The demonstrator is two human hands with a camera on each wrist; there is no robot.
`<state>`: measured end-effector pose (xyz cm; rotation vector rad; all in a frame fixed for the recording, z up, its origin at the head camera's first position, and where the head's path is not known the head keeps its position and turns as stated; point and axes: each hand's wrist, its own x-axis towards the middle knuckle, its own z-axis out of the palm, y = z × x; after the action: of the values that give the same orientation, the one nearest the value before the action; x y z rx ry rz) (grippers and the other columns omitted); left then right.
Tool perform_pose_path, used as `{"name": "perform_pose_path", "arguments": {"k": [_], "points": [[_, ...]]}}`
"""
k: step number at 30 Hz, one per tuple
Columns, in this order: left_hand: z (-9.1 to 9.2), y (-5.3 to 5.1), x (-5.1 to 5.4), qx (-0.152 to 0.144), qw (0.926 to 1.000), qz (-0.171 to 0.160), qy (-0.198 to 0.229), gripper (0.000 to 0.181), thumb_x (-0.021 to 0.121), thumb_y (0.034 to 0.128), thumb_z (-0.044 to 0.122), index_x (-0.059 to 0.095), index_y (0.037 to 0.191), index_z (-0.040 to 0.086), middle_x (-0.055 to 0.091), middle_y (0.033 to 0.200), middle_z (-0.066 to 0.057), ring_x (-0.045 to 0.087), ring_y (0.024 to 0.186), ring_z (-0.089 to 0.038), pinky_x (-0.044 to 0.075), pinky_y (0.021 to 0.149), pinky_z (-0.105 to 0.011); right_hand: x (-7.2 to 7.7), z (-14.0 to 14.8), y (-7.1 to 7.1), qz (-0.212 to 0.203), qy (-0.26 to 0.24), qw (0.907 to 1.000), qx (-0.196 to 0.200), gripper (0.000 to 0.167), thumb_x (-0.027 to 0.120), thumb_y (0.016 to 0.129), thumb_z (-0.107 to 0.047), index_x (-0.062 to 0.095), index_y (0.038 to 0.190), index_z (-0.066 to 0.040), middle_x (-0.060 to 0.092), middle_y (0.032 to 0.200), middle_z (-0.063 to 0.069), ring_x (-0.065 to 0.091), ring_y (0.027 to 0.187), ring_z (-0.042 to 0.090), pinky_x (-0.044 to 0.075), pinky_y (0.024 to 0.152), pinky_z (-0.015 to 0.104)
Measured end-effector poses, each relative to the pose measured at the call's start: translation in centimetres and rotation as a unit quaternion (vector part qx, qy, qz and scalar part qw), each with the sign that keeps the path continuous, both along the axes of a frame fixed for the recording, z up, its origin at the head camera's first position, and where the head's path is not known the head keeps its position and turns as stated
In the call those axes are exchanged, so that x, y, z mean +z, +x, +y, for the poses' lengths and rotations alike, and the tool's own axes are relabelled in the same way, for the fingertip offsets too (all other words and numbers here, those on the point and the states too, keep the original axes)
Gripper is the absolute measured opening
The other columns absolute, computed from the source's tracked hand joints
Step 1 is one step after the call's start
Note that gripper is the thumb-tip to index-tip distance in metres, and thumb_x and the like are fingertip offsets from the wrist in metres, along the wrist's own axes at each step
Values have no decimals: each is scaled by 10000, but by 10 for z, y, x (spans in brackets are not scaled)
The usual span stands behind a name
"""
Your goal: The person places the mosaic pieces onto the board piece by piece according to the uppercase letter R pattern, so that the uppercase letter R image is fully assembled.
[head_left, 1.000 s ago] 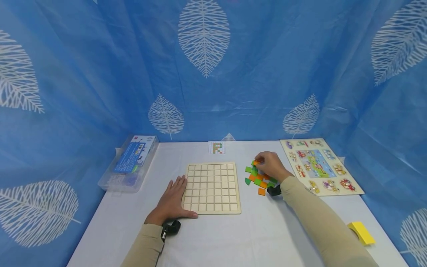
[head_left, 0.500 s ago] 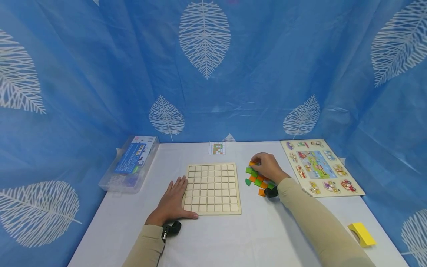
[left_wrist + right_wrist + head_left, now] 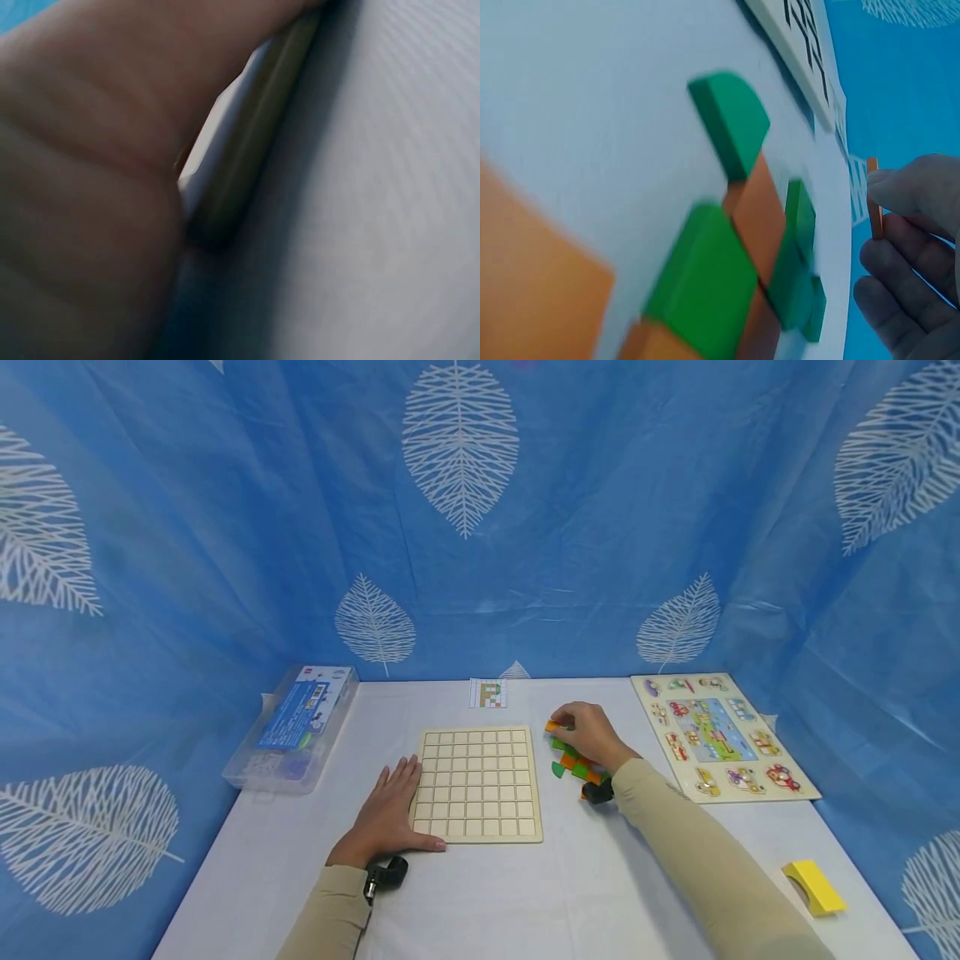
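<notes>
My right hand point(image 3: 590, 732) pinches an orange square tile point(image 3: 874, 199) between thumb and fingers, held above the table just right of the grid board. Beneath and in front of that hand lies a cluster of green and orange tiles, among them a green quarter-round piece point(image 3: 557, 769) and a green square tile point(image 3: 705, 281); part of the cluster is hidden by the hand and wrist. My left hand point(image 3: 388, 810) lies with straight, spread fingers along the left edge of the wooden grid board point(image 3: 477, 785), thumb at its lower left corner. The grid's cells hold no tiles.
A small pattern card point(image 3: 488, 693) lies behind the board. On the left stands a clear plastic box point(image 3: 292, 731) with a blue label. A wooden picture puzzle point(image 3: 720, 735) lies at the right, and a yellow arch block point(image 3: 813, 887) sits near the right edge.
My right hand has moved left from over the tile cluster, carrying the orange tile toward the board. My left hand has stayed in place at the board's edge.
</notes>
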<state>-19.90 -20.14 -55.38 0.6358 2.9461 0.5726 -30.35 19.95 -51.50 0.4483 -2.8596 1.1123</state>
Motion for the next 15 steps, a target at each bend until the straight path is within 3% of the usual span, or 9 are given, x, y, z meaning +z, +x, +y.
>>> {"name": "perform_pose_path", "arguments": {"k": [15], "points": [[0,1,0,-23,10000,38,-7,1510,794,608,862,198,1650,-53,174,1719,-197,112,1585,-344,59,1270,-531,-8,-42,6,161,-321,9990,283,167,813,952,-104,791,1115,-73,731,1074,41,681,992,228,577,883,415]]}}
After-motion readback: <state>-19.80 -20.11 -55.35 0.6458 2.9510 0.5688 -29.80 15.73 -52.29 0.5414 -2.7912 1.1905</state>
